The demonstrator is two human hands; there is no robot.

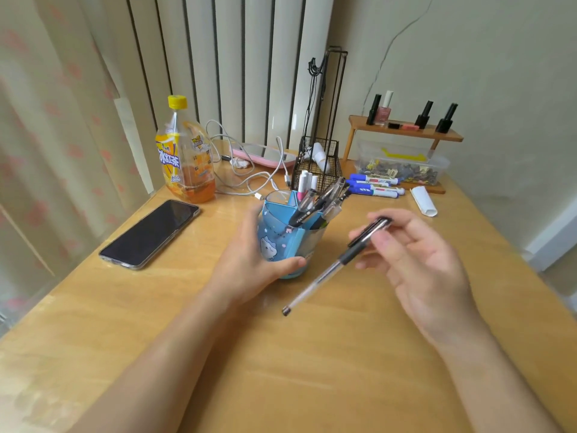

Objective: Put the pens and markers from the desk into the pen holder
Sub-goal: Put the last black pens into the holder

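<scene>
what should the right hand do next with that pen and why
Probably lift the pen and drop it into the blue pen holder. The right hand grips it by its capped end, low and slanted above the desk, while the left hand steadies the holder.

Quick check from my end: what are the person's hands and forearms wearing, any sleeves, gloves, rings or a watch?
Nothing shows on either one. The left hand and right hand are bare, with no gloves and no rings visible on the fingers. Both forearms are uncovered right down to the bottom edge of the picture, so no sleeve comes into view. No watch, bracelet or strap shows at either wrist.
</scene>
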